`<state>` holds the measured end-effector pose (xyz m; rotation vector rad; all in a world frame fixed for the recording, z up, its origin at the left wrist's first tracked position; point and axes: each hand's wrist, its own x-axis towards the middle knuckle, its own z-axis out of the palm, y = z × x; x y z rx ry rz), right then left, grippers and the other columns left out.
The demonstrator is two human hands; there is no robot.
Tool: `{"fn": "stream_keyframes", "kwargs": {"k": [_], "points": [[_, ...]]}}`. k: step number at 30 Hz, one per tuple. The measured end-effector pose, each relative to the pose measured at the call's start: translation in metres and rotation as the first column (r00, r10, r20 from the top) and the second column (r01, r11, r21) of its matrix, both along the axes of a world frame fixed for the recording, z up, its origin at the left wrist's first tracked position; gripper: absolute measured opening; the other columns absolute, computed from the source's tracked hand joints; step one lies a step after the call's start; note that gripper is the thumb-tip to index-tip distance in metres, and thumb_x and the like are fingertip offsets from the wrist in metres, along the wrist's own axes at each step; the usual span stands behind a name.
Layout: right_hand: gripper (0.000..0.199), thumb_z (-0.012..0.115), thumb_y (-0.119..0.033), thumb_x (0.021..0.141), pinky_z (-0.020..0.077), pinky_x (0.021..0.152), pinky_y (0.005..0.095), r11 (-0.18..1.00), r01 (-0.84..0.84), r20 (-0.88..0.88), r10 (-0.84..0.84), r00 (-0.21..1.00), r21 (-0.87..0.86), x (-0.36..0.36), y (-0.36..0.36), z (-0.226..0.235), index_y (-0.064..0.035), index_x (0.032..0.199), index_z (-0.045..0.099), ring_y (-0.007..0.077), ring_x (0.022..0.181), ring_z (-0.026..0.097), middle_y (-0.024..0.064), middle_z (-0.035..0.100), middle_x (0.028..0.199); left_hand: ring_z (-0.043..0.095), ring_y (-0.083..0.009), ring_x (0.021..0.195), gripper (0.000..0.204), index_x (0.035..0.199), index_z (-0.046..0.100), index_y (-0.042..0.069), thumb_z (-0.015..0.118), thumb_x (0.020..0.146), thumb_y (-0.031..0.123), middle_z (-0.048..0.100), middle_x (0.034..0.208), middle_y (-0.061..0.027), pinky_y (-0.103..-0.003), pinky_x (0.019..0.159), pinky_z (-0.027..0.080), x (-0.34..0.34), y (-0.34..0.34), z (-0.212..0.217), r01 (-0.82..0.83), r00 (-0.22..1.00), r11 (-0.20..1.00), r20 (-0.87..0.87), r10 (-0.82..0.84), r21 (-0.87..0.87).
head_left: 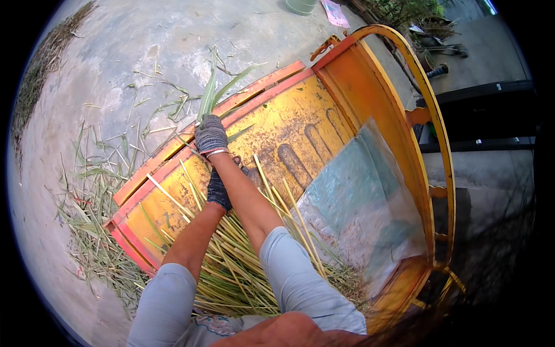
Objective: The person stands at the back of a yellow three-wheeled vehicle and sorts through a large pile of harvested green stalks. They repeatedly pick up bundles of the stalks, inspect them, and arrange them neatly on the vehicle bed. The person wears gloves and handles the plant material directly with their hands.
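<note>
My right hand (211, 135), in a grey knit glove, is closed around long green leaves (208, 98) that stick out past the bed's edge. Just below it is my left hand (217, 189) in a dark glove, its fingers curled and partly hidden by my right forearm; what they hold does not show clearly. A heap of long, thin yellow-green stalks (237, 263) lies under my forearms, close to my body. Several stalk ends spread beyond my arms. Both hands are over the rusty yellow metal cart bed (272, 130), near its far left side.
A clear plastic sheet (364, 191) covers part of the bed at right. The yellow end panel (370, 75) carries a curved tube rail (442, 150). Stripped leaves (95, 202) litter the concrete floor (121, 58) at left. A pale green bucket (300, 6) stands at the top.
</note>
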<state>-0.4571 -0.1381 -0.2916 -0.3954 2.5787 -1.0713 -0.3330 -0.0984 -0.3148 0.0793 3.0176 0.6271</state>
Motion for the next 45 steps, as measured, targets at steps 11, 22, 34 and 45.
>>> {"fn": "stream_keyframes", "kwargs": {"k": [11, 22, 34, 45], "points": [[0.058, 0.065, -0.026, 0.071, 0.0374, 0.094, 0.0423, 0.937, 0.265, -0.130, -0.240, 0.962, 0.228, -0.035, 0.038, 0.031, -0.0006, 0.119, 0.046, 0.0372, 0.116, 0.040, 0.0264, 0.032, 0.132, 0.038, -0.0299, 0.120, 0.045, 0.123, 0.046, 0.009, 0.045, 0.084, 0.030, 0.041, 0.129, -0.0133, -0.044, 0.104, 0.021, 0.005, -0.006, 0.020, 0.017, 0.999, 0.995, -0.027, -0.019, -0.096], [0.026, 0.066, -0.014, 0.076, 0.0474, 0.077, 0.0305, 0.872, -0.181, -0.221, 0.086, 0.971, -0.455, 0.268, 0.133, 0.186, -0.0036, 0.099, 0.058, 0.0202, 0.088, 0.059, 0.0103, 0.060, 0.099, 0.034, -0.0298, 0.123, 0.044, 0.116, 0.053, 0.014, 0.057, 0.077, 0.032, 0.040, 0.131, -0.0128, -0.046, 0.103, 0.021, -0.001, 0.005, 0.013, 0.032, 0.992, 0.995, -0.118, -0.043, -0.096], [0.026, 0.062, -0.027, 0.077, 0.0466, 0.068, 0.0358, 0.618, 0.718, 0.282, -0.786, 0.550, 0.321, 0.671, 0.388, 0.208, -0.0036, 0.088, 0.061, 0.0286, 0.076, 0.059, 0.0155, 0.060, 0.083, 0.044, -0.0306, 0.116, 0.039, 0.120, 0.051, 0.010, 0.052, 0.085, 0.026, 0.047, 0.124, -0.0185, -0.037, 0.095, 0.036, -0.013, 0.012, 0.060, -0.137, 0.990, 0.990, -0.045, 0.136, -0.019], [0.038, 0.055, -0.040, 0.077, 0.0442, 0.075, 0.0410, 0.700, 0.692, 0.457, -0.682, 0.572, 0.178, 0.716, 0.411, 0.182, -0.0050, 0.092, 0.059, 0.0355, 0.085, 0.056, 0.0193, 0.059, 0.088, 0.044, -0.0321, 0.113, 0.070, 0.118, 0.049, 0.014, 0.078, 0.058, 0.035, 0.045, 0.125, -0.0162, -0.043, 0.094, 0.036, 0.271, 0.329, 0.182, 0.853, 0.518, 0.522, 0.156, -0.841, -0.013]]}}
